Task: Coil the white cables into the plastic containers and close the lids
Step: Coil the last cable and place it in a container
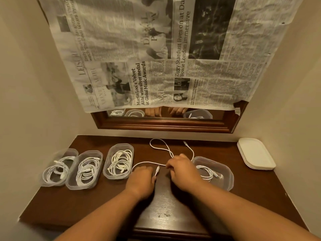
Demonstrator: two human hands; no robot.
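A loose white cable [163, 146] snakes over the dark wooden table [97, 202] behind my hands. My left hand [141, 178] pinches it near a connector end [157, 170]. My right hand [182, 168] grips the same cable a little further along. Three open clear containers stand at the left: the far-left container [69, 152], the second container [92, 153] and the third container [121, 146], each holding coiled white cables. A fourth open container [224, 168] sits to the right of my right hand with one coiled cable [206, 172] inside.
A stack of white lids [255, 153] lies at the table's back right corner. A wood-framed mirror [163, 123] hangs behind the table, mostly covered by newspaper [156, 54]. Walls close in on the left and right.
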